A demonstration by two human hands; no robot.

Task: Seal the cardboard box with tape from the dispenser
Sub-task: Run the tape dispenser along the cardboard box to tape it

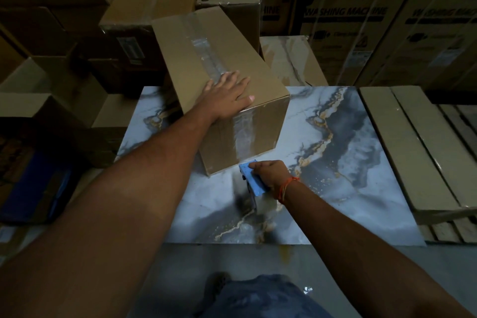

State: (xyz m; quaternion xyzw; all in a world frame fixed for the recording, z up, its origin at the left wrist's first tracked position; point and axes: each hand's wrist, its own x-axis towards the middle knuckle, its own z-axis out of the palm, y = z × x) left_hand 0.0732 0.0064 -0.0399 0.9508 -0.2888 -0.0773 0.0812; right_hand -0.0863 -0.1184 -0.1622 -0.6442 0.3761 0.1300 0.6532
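Observation:
A long brown cardboard box (185,57) lies on a marble-patterned slab (343,152), its flaps closed. A strip of clear tape (206,57) runs along the top seam and down the near end face. My left hand (229,98) presses flat on the box's near top edge, fingers spread over the tape. My right hand (271,174) grips a blue tape dispenser (251,179) just below the box's near bottom corner, low over the slab. The dispenser's roll is blurred and partly hidden by my hand.
Stacked cardboard cartons (149,8) stand behind and to the left of the box. Large washing-machine cartons (361,20) fill the back right. Flat long boxes (413,147) lie along the slab's right edge. A blue crate (33,186) sits at the left.

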